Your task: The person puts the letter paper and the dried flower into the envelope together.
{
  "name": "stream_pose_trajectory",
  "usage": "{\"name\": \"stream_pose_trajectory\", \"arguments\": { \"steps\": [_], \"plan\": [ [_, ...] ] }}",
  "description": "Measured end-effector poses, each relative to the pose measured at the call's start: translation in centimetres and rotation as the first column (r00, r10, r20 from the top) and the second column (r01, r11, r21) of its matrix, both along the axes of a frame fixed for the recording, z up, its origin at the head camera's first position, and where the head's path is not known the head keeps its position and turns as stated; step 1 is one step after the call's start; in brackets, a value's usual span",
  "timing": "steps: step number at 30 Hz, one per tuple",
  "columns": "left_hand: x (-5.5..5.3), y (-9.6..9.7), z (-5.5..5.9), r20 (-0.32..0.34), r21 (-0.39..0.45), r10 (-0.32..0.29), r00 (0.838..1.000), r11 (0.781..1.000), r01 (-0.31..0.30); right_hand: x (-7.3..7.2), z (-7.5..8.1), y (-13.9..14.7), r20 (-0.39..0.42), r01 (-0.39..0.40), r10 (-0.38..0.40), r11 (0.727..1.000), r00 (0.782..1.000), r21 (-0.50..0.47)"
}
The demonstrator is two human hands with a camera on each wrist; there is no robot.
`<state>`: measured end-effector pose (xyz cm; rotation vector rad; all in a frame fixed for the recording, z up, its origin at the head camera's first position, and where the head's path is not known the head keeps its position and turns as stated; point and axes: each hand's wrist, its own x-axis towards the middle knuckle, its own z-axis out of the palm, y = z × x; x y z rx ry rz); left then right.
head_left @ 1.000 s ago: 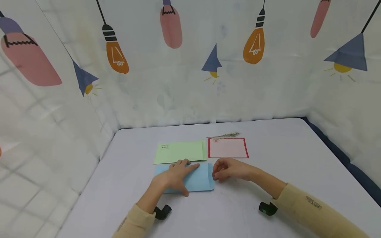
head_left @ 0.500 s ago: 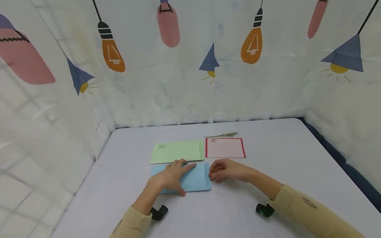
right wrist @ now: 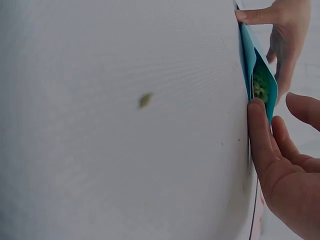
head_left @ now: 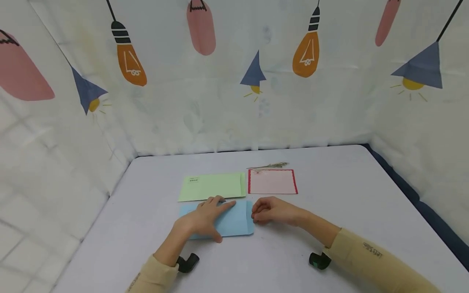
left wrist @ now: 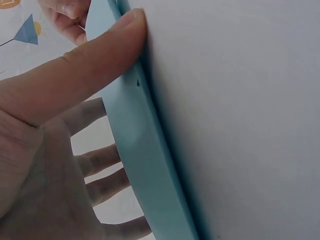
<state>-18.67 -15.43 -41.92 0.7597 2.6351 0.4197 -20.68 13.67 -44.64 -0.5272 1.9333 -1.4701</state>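
A light blue envelope (head_left: pixel 234 221) lies on the table below a green one. My left hand (head_left: pixel 204 219) spreads over it. The thumb (left wrist: pixel 107 42) rests on its near edge and the fingers (left wrist: pixel 105 187) reach straight across to the far side. At the envelope's right end my right hand (head_left: pixel 272 210) has bent fingers. Its thumb (right wrist: pixel 262 135) and a finger meet the gaping mouth, with another finger raised apart. Inside the mouth, green bits (right wrist: pixel 260 90) show, perhaps dried plant. The left palm's contact with the paper is hidden.
The green envelope (head_left: pixel 212 186) lies just beyond, with a pink card (head_left: pixel 272 182) bordered in red to its right. Behind the card lies a dried sprig (head_left: pixel 272 165). A small green crumb (right wrist: pixel 145 100) lies on the white table (head_left: pixel 348 183).
The whole view has shifted, so everything sits slightly further left in the picture. Both hands and the blue envelope keep nearly the same places relative to each other.
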Motion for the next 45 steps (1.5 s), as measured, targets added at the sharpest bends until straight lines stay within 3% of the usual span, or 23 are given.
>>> {"name": "stream_pose_trajectory", "arguments": {
  "steps": [13, 29, 33, 41, 45],
  "plan": [
    [-0.1, 0.1, -0.1, 0.008, -0.006, -0.038, 0.999, 0.999, 0.038, 0.2, 0.2, 0.0, -0.008, 0.004, -0.004, 0.999, 1.000, 0.035],
    [0.0, 0.3, 0.3, -0.048, 0.012, -0.076, 0.996, 0.997, 0.077, -0.3, 0.9, 0.5, 0.002, 0.010, -0.010, 1.000, 1.000, 0.012],
    [-0.8, -0.1, 0.5, -0.090, 0.057, -0.074, 0.993, 0.995, 0.079, -0.8, 1.0, 0.0, -0.006, 0.041, -0.041, 0.999, 0.999, -0.004],
    [-3.8, -0.8, 0.6, -0.228, 0.079, 0.016, 0.973, 0.997, 0.002, -2.5, 1.4, -1.2, 0.012, 0.200, -0.199, 0.978, 0.980, -0.061],
    [-5.2, -0.9, 0.3, -0.226, 0.078, 0.060, 0.972, 0.996, -0.043, -3.2, 1.3, -1.6, 0.051, 0.267, -0.263, 0.959, 0.964, -0.099]
  ]
}}
